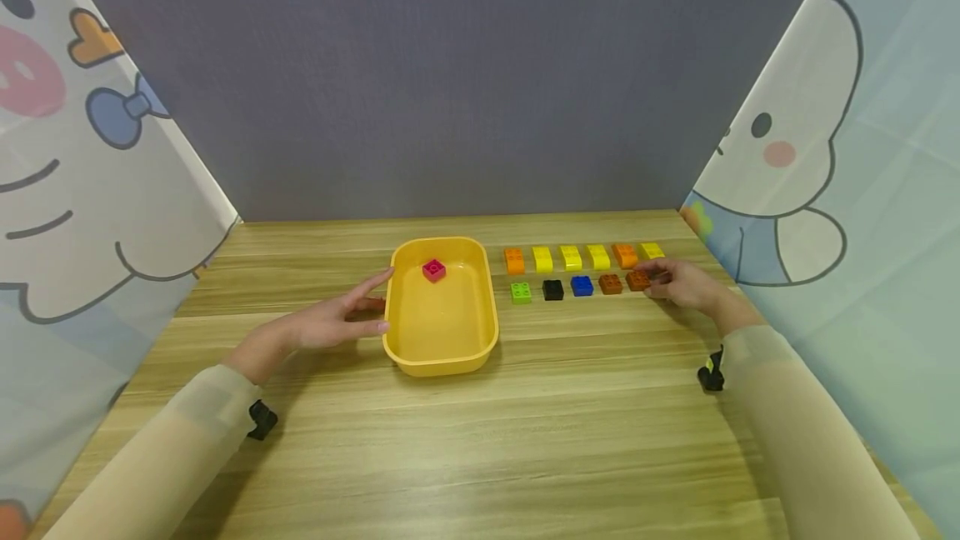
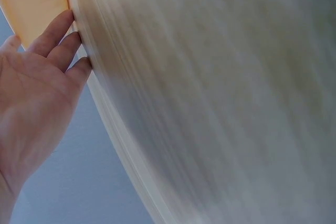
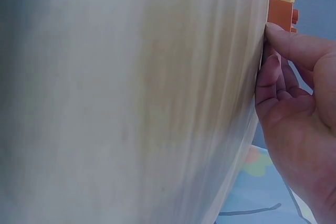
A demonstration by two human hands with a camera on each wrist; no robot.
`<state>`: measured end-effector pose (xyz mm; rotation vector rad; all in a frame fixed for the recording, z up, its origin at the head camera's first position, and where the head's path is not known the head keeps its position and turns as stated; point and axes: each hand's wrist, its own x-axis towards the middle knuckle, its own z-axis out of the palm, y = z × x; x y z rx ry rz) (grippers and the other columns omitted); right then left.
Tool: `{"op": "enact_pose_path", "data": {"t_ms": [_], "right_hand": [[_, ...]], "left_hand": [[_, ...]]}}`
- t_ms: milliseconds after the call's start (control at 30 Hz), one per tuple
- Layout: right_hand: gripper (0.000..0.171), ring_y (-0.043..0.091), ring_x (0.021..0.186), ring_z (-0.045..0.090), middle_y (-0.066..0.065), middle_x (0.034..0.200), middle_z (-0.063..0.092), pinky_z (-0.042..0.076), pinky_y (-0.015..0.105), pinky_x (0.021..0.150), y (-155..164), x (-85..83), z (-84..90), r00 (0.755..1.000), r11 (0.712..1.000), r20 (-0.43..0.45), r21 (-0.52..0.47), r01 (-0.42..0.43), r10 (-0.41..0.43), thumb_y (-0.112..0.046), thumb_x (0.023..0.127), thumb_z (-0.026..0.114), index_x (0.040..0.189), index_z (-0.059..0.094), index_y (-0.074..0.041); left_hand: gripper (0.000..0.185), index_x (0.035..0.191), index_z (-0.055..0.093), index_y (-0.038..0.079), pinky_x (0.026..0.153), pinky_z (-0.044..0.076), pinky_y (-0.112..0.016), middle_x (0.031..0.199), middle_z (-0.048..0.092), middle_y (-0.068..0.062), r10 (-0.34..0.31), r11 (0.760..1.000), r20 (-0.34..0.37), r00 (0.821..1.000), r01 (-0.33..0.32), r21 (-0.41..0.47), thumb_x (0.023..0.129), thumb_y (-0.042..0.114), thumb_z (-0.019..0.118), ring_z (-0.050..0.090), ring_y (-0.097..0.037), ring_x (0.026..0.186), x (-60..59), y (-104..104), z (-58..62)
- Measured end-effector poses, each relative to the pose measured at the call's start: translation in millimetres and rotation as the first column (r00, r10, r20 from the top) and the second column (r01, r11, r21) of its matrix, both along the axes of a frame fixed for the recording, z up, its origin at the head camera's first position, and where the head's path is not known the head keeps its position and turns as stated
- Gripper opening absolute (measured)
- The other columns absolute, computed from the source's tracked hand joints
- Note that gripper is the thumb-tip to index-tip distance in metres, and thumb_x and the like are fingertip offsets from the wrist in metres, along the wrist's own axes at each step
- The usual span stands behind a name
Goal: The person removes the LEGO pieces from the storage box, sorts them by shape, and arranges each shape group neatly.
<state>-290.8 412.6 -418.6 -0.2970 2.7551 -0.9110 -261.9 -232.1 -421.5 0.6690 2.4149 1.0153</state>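
Note:
My left hand [image 1: 333, 319] rests spread at the left wall of a yellow plastic tub [image 1: 441, 367], its fingers mostly straight along the side. Inside the tub lies one dark pink toy building brick [image 1: 433, 271]. Over on the right, my right hand [image 1: 684, 283] pinches a reddish-brown building brick [image 1: 638, 280] at the right end of the front row. In the right wrist view the thumb tip meets the end of that brick [image 3: 281, 14], the other fingers curled behind. Beside it sits a matching brown brick [image 1: 611, 284].
Leftward along the front row are a blue brick [image 1: 582, 286], a black brick [image 1: 552, 290] and a lime green brick [image 1: 521, 292]. Behind runs a row of yellow and orange bricks [image 1: 570, 257]. A grey panel [image 1: 465, 82] backs the wooden table [image 1: 562, 423]; printed cloth hangs at both sides.

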Motion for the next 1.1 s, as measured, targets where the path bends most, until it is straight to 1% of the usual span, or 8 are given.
{"op": "enact_pose_path", "data": {"t_ms": [100,267,500,600,700,833,933,1100], "right_hand": [[0.056,0.05,0.131,0.062,0.037,0.15,0.057,0.059,0.047,0.102,0.2,1.7,0.7,1.0,1.0,0.0,-0.004,0.003,-0.003,-0.009,0.108,0.067,0.158,0.049,0.007],[0.059,0.051,0.133,0.061,0.038,0.151,0.056,0.058,0.034,0.093,1.8,4.1,0.6,1.0,1.0,-0.003,-0.014,0.0,0.0,-0.011,0.108,0.067,0.159,0.046,0.01],[0.061,0.051,0.133,0.061,0.037,0.153,0.055,0.058,0.032,0.095,9.9,9.8,0.2,0.999,0.999,-0.036,-0.04,-0.003,0.001,-0.015,0.108,0.069,0.159,0.046,0.01],[0.062,0.044,0.129,0.063,0.035,0.153,0.057,0.057,0.025,0.091,13.9,13.6,1.5,0.999,0.998,-0.047,-0.061,0.023,-0.026,-0.017,0.108,0.071,0.16,0.047,0.008],[0.061,0.027,0.12,0.064,0.034,0.151,0.059,0.055,0.019,0.086,15.7,17.1,4.8,0.996,0.996,-0.07,-0.08,0.043,-0.049,-0.014,0.107,0.07,0.159,0.047,0.007],[0.055,0.007,0.108,0.06,0.034,0.147,0.061,0.055,0.017,0.084,9.1,23.0,11.3,0.992,0.991,-0.115,-0.13,0.029,-0.044,-0.011,0.108,0.069,0.156,0.051,0.007],[0.051,0.002,0.106,0.061,0.031,0.145,0.062,0.058,0.018,0.085,-2.6,27.4,14.3,0.992,0.984,-0.126,-0.177,-0.002,-0.021,-0.013,0.109,0.068,0.154,0.054,0.006],[0.047,0.008,0.104,0.062,0.027,0.142,0.064,0.058,0.021,0.086,-29.6,33.2,17.4,0.994,0.97,-0.104,-0.239,-0.044,0.02,-0.014,0.109,0.069,0.151,0.058,0.003]], "left_hand": [[0.097,0.177,0.002,0.042,0.126,0.025,-0.081,0.172,0.043,-0.026,-0.002,1.0,-0.002,1.0,0.002,0.0,0.107,0.049,0.069,0.039,-0.05,0.161,-0.1,0.0,-1.2],[0.097,0.177,0.002,0.042,0.127,0.025,-0.081,0.172,0.043,-0.026,0.0,1.0,0.004,1.0,0.0,0.006,0.107,0.049,0.07,0.039,-0.05,0.161,0.5,0.3,-0.9],[0.097,0.177,0.002,0.041,0.127,0.024,-0.08,0.172,0.042,-0.026,0.0,1.0,0.006,1.0,0.0,0.01,0.107,0.049,0.069,0.038,-0.05,0.161,1.1,1.1,-0.4],[0.097,0.177,0.002,0.041,0.128,0.024,-0.08,0.172,0.042,-0.026,0.001,1.0,0.006,1.0,-0.001,0.01,0.107,0.049,0.07,0.038,-0.05,0.161,0.9,1.1,-0.1],[0.097,0.177,0.002,0.04,0.127,0.025,-0.08,0.172,0.042,-0.026,-0.001,1.0,0.001,1.0,0.001,0.01,0.107,0.049,0.069,0.039,-0.05,0.161,0.9,1.1,0.0],[0.097,0.178,0.003,0.037,0.127,0.026,-0.08,0.172,0.043,-0.026,-0.003,1.0,-0.003,1.0,0.004,0.008,0.107,0.049,0.069,0.04,-0.05,0.16,1.1,1.3,0.2],[0.097,0.178,0.003,0.037,0.127,0.025,-0.08,0.171,0.044,-0.026,-0.002,1.0,-0.003,1.0,0.002,0.011,0.107,0.048,0.069,0.04,-0.05,0.16,1.1,1.8,0.3],[0.098,0.178,0.002,0.035,0.127,0.026,-0.08,0.171,0.043,-0.028,-0.016,1.0,-0.014,1.0,0.016,0.014,0.108,0.046,0.069,0.04,-0.051,0.16,0.8,2.1,-0.7]]}}
